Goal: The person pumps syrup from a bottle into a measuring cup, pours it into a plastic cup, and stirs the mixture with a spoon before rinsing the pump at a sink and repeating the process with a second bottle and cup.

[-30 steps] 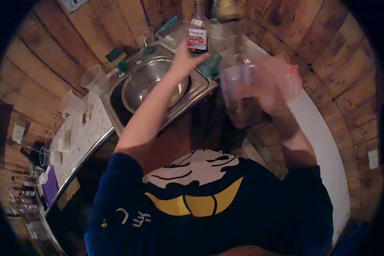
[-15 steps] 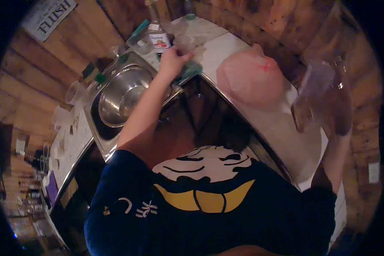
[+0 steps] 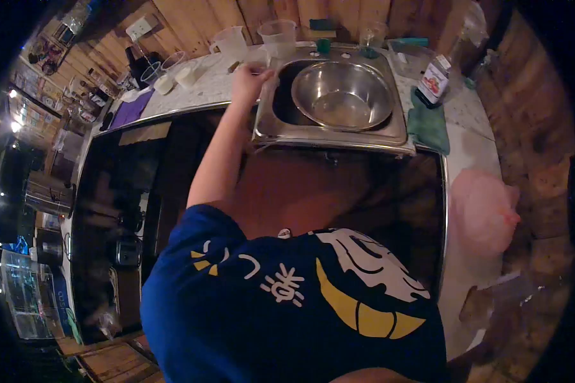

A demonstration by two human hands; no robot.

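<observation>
Here, the left hand (image 3: 252, 78) is shown stretched to the upper middle of the frame, on the pale counter (image 3: 214, 86) and touching or just short of the left rim of the sink (image 3: 329, 131). Its fingers are curled, but whether anything is enclosed cannot be told: only a pale blur is seen at the fingertips. The right hand (image 3: 492, 305) is seen only as a smear at the lower right edge, so neither its opening nor any load can be read.

A steel bowl (image 3: 342, 96) stands upright in the sink basin and appears empty. Two clear jugs (image 3: 231, 42) (image 3: 278, 30) stand just beyond the left hand against the wooden wall, with small white cups (image 3: 185, 75) to their left. To the right of the sink a labelled bottle (image 3: 436, 80) stands beside a green cloth (image 3: 428, 127), and a pink bag (image 3: 485, 210) lies at the right of the frame.

As a judgement, the work is at an early stage: the vessels are laid out, the bowl has not been filled, the jugs are untouched, and a firm hold on anything by the counter-side hand is not yet shown.
</observation>
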